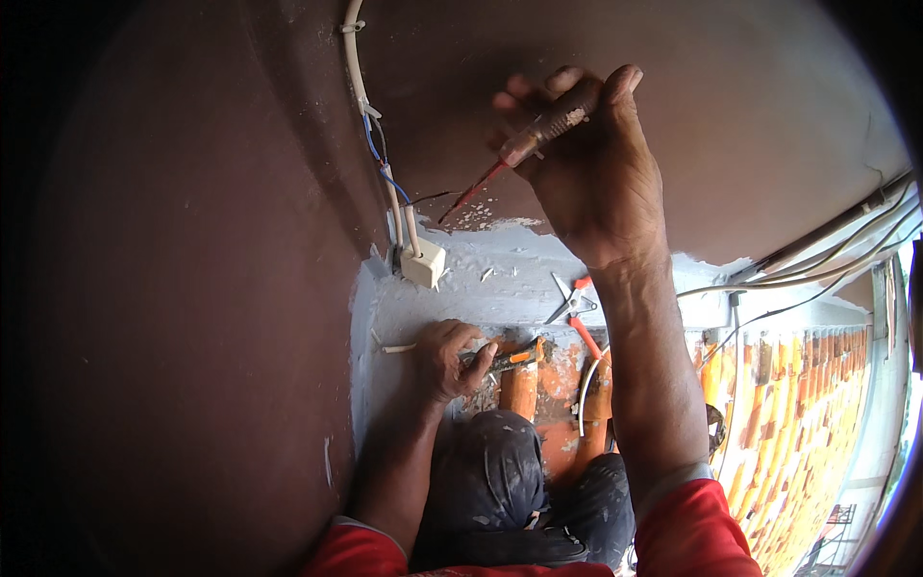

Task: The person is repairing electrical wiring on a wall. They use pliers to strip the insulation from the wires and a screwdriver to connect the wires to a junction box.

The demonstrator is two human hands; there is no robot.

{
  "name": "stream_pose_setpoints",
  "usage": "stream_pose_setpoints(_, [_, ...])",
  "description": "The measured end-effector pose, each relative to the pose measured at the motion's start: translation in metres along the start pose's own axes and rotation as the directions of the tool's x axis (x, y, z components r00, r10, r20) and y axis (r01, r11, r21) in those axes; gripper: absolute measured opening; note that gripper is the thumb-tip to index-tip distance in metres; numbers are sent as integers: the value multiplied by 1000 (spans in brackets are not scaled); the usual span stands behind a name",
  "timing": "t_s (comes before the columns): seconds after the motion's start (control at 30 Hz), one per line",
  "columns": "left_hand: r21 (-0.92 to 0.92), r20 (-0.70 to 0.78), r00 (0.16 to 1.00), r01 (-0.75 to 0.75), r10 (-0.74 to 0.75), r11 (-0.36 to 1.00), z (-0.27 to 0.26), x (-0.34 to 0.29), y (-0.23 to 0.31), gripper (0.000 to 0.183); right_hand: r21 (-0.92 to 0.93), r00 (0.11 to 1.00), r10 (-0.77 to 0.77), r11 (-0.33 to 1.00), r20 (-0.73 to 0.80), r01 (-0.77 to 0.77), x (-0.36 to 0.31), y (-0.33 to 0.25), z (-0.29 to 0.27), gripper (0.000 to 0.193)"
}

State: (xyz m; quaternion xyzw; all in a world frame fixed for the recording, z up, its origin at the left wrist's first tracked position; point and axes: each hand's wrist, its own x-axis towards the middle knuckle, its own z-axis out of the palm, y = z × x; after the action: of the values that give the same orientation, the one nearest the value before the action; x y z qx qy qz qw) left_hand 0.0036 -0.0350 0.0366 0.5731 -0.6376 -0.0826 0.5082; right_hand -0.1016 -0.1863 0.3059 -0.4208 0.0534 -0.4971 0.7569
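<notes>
Your right hand (598, 188) has the screwdriver (525, 144), fingers loosely around it — tip near the wires (374, 144) by the brown wall (192, 240). Your left hand (450, 361) sits by the grey ledge (510, 288) — can't tell if its fingers grip the dark tool (506, 361) there. Orange roof tiles (788, 404) run off to the right.

Brown walls (212, 288), grey ledge (514, 293), sunlit orange roof tiles (784, 404) at right.
</notes>
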Motion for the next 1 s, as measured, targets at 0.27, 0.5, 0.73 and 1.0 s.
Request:
stream_pose_setpoints(0.27, [-11, 19, 1000, 10, -10, 1000, 3, -4, -5, 21, 395, 943, 145, 881, 300, -261, -11, -7, -22, 48])
stream_pose_setpoints(0.5, [-16, -8, 1000, 27, -27, 1000, 4, -6, -5, 28, 326, 987, 127, 933, 103, -154, -16, -3, -21, 52])
stream_pose_setpoints(0.73, [-25, -6, 1000, 11, -11, 1000, 3, -4, -3, 26, 332, 987, 116, 932, 107, -146, -22, 0, -13, 52])
stream_pose_setpoints(1.0, [-131, 23, 989, 149, -148, 980, 6, -10, -15, 27, 470, 982, 129, 865, 134, -178, -43, 3, -20, 37])
